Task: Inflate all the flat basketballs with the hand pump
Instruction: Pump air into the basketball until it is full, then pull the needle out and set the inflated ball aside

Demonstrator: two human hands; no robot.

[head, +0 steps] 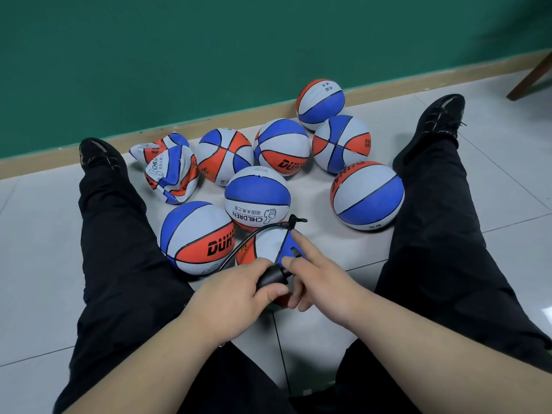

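The left hand (236,297) grips the black hand pump (271,277). The right hand (319,282) lays a straight forefinger on the basketball (265,246) (whether it grips anything, I cannot tell).

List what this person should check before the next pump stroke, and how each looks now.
1. Left hand grips the pump: ok.
2. Hose runs unkinked toward the near ball: ok.
3. Needle seated in that ball's valve: cannot tell.
4. Right hand closed round the pump handle: cannot tell; its index finger lies straight on the ball.
5. No flat balls left: not ok, a crumpled ball lies by the left foot.
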